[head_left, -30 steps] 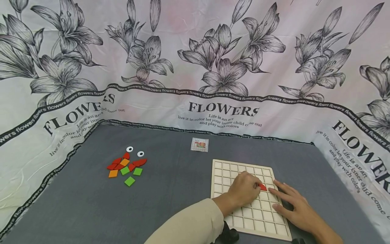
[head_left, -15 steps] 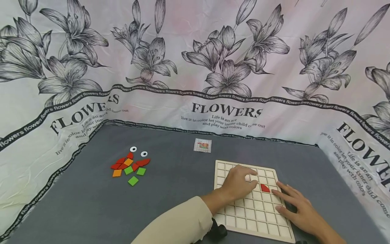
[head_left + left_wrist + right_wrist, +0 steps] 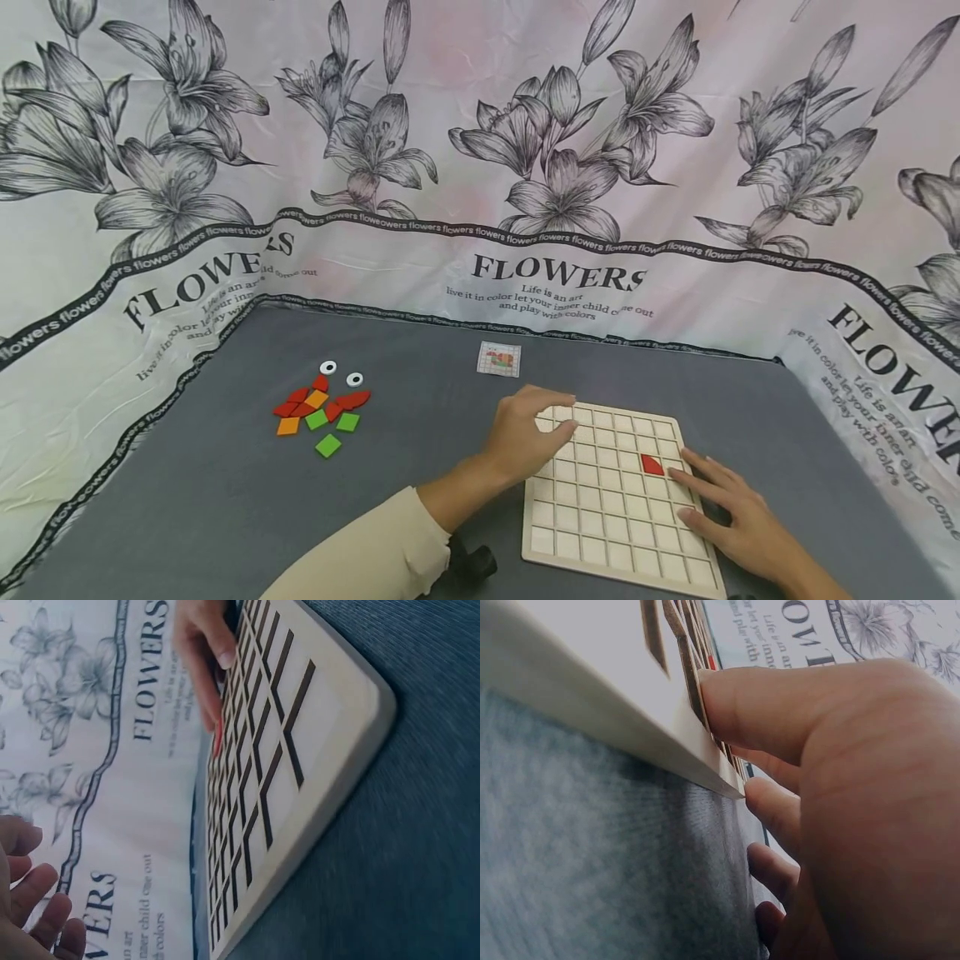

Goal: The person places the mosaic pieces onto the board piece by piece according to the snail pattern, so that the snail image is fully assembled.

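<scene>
A pale wooden grid board (image 3: 600, 492) lies on the grey cloth. One red quarter-round tile (image 3: 652, 465) sits in a cell toward its right side. My left hand (image 3: 525, 433) is over the board's far left corner, thumb and index finger spread with nothing between them. In the left wrist view, that hand's fingers (image 3: 45, 900) are loosely bent and hold nothing. My right hand (image 3: 738, 512) rests on the board's right edge. Seen from the right wrist, the thumb (image 3: 757, 705) lies on the board's top and the other fingers stay along its edge.
To the left lie several red tiles (image 3: 351, 400), orange tiles (image 3: 288, 427), green tiles (image 3: 327, 446) and two white rings with dark centres (image 3: 355, 379). A small picture card (image 3: 498, 359) lies behind the board. A printed flower curtain (image 3: 555, 283) borders the grey cloth (image 3: 420, 467).
My left hand has let go of the red tile, leaving it in a cell, and moved left across the board. My right hand has stayed at the right edge.
</scene>
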A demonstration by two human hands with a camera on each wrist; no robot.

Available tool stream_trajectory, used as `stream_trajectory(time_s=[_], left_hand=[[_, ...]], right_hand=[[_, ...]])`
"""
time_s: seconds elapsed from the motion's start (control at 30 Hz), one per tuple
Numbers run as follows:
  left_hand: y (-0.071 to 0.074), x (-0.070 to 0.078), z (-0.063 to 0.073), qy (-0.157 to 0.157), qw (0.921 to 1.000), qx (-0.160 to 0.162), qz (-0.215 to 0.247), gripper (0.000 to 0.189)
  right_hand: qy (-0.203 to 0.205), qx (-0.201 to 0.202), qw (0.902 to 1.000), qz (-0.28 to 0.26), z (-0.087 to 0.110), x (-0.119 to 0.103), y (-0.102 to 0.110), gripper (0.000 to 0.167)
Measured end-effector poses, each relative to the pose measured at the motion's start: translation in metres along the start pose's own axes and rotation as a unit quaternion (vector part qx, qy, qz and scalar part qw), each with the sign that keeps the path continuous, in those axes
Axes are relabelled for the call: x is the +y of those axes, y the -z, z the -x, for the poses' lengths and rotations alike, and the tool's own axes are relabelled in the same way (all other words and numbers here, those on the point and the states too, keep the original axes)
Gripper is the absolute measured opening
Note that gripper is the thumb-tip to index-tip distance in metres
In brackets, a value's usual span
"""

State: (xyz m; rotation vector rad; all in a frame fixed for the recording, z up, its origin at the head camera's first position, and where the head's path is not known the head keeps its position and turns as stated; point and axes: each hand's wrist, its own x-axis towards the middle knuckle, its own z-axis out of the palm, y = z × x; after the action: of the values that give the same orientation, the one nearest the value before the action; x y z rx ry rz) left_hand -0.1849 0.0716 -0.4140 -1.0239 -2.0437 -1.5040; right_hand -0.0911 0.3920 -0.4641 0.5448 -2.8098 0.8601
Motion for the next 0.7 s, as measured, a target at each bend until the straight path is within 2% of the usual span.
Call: stream_trajectory(time_s=[0.2,0.3,0.6,0.7], left_hand=[[0.028,-0.01,0.012,-0.013,0.9988,0.046,-0.006,0.028],[0.041,-0.014,0.018,-0.008,0.9978,0.064,-0.014,0.029],[0.076,-0.03,0.035,-0.002,0.994,0.096,-0.051,0.031],[0.089,-0.036,0.04,0.012,0.9925,0.103,-0.065,0.032]], right_hand=[[0.004,0.0,1.0,0.001,-0.002,-0.001,0.0,0.049],[0.001,-0.002,1.0,0.002,-0.001,-0.001,0.0,0.048],[-0.006,-0.001,0.9999,0.009,0.0,-0.002,0.0,0.048],[-0.01,-0.002,0.9999,0.01,0.0,-0.002,0.0,0.048]])
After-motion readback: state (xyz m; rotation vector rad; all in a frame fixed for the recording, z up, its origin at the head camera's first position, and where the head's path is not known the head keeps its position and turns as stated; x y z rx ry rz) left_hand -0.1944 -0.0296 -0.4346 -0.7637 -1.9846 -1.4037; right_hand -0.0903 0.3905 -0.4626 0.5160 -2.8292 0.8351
